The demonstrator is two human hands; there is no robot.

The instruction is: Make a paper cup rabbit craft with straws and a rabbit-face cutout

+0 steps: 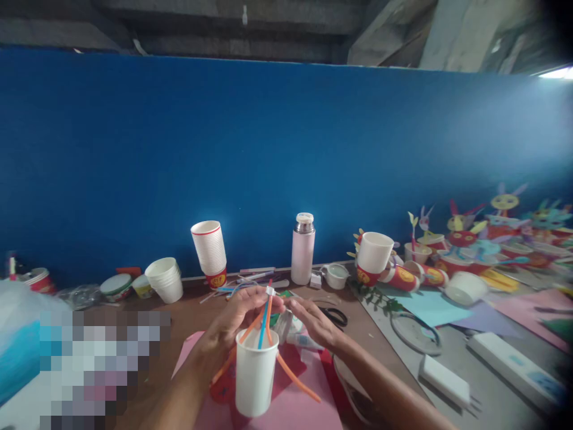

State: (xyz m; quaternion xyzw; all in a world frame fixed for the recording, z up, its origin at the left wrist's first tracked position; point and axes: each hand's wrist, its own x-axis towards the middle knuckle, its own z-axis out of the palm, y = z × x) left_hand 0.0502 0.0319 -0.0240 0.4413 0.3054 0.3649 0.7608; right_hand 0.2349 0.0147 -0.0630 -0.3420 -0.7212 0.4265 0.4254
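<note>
A white paper cup [255, 385] stands upright in front of me. A blue straw [264, 325] and orange strips [293, 379] rise from it and meet at a small white piece [270, 291] on top; the orange ends hang outside the rim. Behind the straw, my left hand [239, 310] has its fingers stretched out, partly hidden by the strips. From the right, my right hand [311, 319] reaches over with extended fingers, apart from the cup. Below its fingertips lie a white tube [304, 340] and a blurred clear wrapper. No held thing shows in either hand.
Pink paper [308, 412] lies under the cup. Stacked cups [209, 248], a pink flask [303, 257] and loose straws [255, 276] line the blue wall. Black scissors [335, 316] lie rightward, near a power strip [514, 364], white adapter [444, 380] and decorated paper-cup figures [463, 242].
</note>
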